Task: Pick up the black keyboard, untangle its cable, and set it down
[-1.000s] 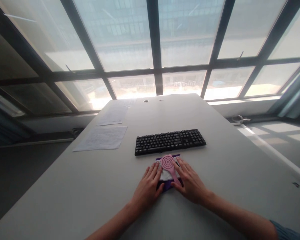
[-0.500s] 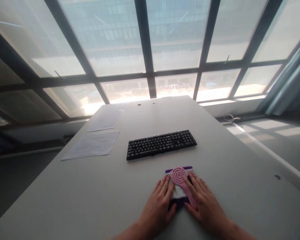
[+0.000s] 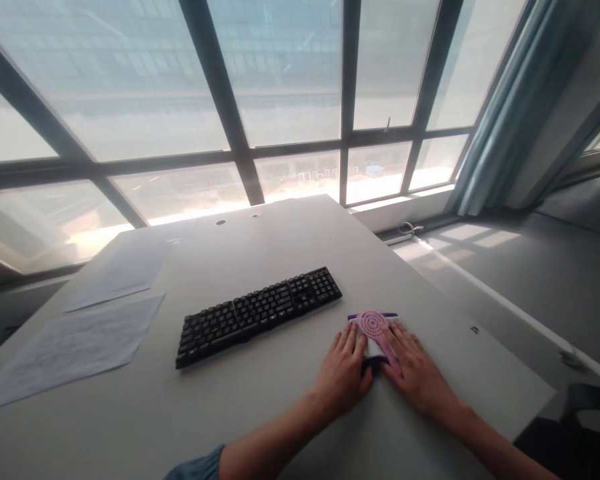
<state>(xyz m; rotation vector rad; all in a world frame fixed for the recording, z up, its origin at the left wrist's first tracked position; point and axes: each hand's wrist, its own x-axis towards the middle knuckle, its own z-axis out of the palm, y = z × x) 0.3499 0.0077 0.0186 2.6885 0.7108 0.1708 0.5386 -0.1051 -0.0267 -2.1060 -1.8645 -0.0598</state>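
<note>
A small folded bundle of white cloth (image 3: 377, 349) with purple edges lies on the white table, right of the keyboard. On top of it rests a pink handled thing (image 3: 373, 325) with a round head of concentric rings, looking like a hairbrush. My left hand (image 3: 344, 365) lies with outstretched fingers on the bundle's left side. Across its right side is my right hand (image 3: 417, 373), fingers flat and partly over the pink handle. Both thumbs are near the bundle's front edge. The fingers hide much of the cloth.
A black keyboard (image 3: 260, 313) lies slantwise left of my hands. Sheets of paper (image 3: 75, 350) are farther left. A small dark mark (image 3: 475, 329) shows near the table's right edge. Large windows (image 3: 280, 73) stand beyond the table, and a dark chair (image 3: 570, 440) is at lower right.
The view has turned right. My hands and the bundle with the pink thing have moved rightward across the table, away from the keyboard and closer to the dark mark.
</note>
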